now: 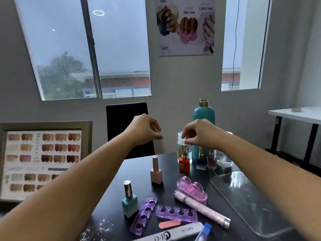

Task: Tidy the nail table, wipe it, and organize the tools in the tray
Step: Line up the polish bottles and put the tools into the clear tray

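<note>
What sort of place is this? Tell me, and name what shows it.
Most likely a nail salon or a home nail station. A wall poster shows manicured nails with prices, a framed nail colour chart leans beside the black table, and polish bottles and purple toe separators lie on it.

A nail salon; price poster (185,26); colour chart (43,159); polish bottles (184,160)

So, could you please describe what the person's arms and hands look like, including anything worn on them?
Both forearms are bare, with no sleeves in view. The left hand shows no glove, ring or watch. The right hand is also ungloved; a thin, light band seems to sit at its wrist, too small to identify. Nail polish cannot be judged here.
</note>
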Tool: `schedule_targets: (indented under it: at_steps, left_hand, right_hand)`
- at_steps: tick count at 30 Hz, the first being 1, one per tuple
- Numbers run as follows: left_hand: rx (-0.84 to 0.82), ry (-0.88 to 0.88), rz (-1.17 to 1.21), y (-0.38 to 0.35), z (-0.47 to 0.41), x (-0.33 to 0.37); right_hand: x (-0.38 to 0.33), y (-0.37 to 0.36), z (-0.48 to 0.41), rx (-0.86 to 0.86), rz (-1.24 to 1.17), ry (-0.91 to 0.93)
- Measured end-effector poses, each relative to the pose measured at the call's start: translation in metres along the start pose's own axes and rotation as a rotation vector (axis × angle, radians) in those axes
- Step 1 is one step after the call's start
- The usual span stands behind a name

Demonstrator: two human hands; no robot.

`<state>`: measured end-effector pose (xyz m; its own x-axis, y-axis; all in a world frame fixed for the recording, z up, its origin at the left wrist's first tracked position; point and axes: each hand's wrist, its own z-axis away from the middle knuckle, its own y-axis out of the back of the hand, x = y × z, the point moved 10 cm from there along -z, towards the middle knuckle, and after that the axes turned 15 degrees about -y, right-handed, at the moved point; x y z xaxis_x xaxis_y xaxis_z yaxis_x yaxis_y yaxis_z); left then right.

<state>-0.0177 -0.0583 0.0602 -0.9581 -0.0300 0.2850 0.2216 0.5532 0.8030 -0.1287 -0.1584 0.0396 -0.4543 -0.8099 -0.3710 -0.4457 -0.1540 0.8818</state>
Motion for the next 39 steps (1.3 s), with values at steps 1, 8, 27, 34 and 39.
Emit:
schedule_targets:
  at_steps: [1,8,27,34,39]
  left_hand:
    - [-0.010,0.015,0.004,0.005,0.009,-0.004]
    - [-0.199,0.116,0.045,0.000,0.072,-0.024]
    - [-0.396,0.155,-0.111,-0.021,0.123,-0.017]
    - [-0.167,0.114,-0.079,-0.002,0.084,-0.017]
    - [-0.061,0.029,-0.086,-0.018,0.043,-0.003]
  right_hand:
    - [-0.011,-0.004,0.002,-0.020,-0.013,0.019]
    - [-0.054,-0.049,0.003,-0.163,0.025,-0.005]
    - [-0.065,-0.098,-0.003,-0.158,0.088,-0.039]
    - [-0.053,-0.042,-0.003,-0.067,0.010,-0.012]
    - [-0.018,-0.015,0.004,-0.069,0.012,-0.053]
